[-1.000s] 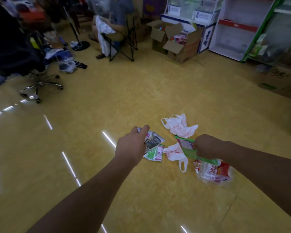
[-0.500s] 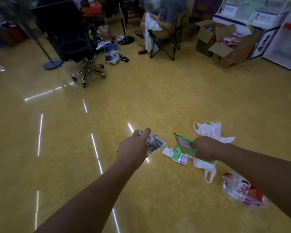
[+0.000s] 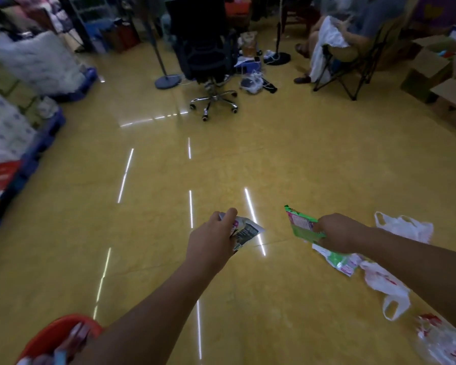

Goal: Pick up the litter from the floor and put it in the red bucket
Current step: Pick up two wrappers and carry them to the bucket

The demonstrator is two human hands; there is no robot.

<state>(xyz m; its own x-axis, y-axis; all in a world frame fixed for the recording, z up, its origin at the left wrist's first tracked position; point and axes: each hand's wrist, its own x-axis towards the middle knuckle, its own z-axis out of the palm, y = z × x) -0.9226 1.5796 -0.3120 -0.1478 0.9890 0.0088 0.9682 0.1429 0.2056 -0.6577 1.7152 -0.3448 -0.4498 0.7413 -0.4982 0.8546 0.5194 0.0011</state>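
Note:
My left hand (image 3: 211, 243) grips a crumpled grey and white wrapper (image 3: 245, 231) above the yellow floor. My right hand (image 3: 337, 233) holds a green snack packet (image 3: 299, 223). Under my right forearm lie another green and white wrapper (image 3: 337, 262), a white plastic bag with red print (image 3: 385, 285) and a clear red-printed bag (image 3: 442, 341). A further white plastic bag (image 3: 406, 227) lies behind my right arm. The red bucket (image 3: 55, 335) shows at the bottom left corner, with some litter inside, partly hidden by my left forearm.
A black office chair (image 3: 208, 64) and a fan stand (image 3: 166, 80) are ahead. A person sits on a folding chair (image 3: 345, 64) at the back right, beside open cardboard boxes (image 3: 442, 83). Stacked goods on blue pallets (image 3: 37, 146) line the left side.
The view has swung left and the red bucket has come into sight at the bottom left. Both hands have lifted with their wrappers, away from the litter pile now at the right.

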